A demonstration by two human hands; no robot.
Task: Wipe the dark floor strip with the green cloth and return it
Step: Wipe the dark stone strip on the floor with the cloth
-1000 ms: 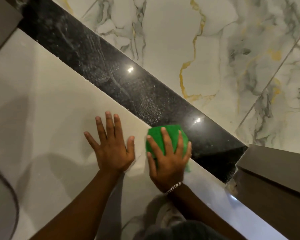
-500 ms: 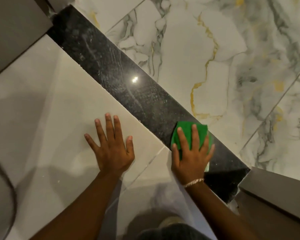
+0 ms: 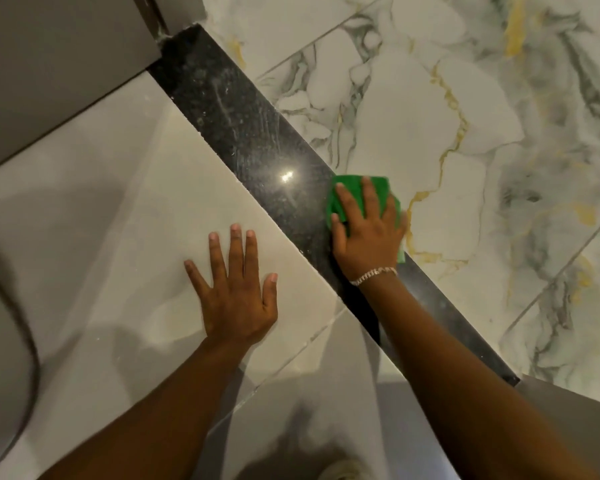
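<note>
A dark speckled floor strip (image 3: pixel 243 133) runs diagonally from the top left to the lower right, with pale streaks on its upper part. My right hand (image 3: pixel 368 230) presses flat on the green cloth (image 3: pixel 352 194), which lies on the strip's far edge and partly over the marble tile. Most of the cloth is hidden under the palm. A bracelet sits on that wrist. My left hand (image 3: pixel 238 289) rests flat with fingers spread on the plain cream tile (image 3: pixel 136 209) beside the strip, holding nothing.
White marble tiles with grey and gold veins (image 3: pixel 482 133) lie beyond the strip. Grey door frames or walls stand at the top left (image 3: pixel 56 57) and bottom right (image 3: pixel 575 396). A dark curved edge (image 3: pixel 25 341) shows at the left.
My right hand has slid the green cloth across the strip, from the cream tile edge to the far, marble edge. The view has shifted. My left hand stays planted.
</note>
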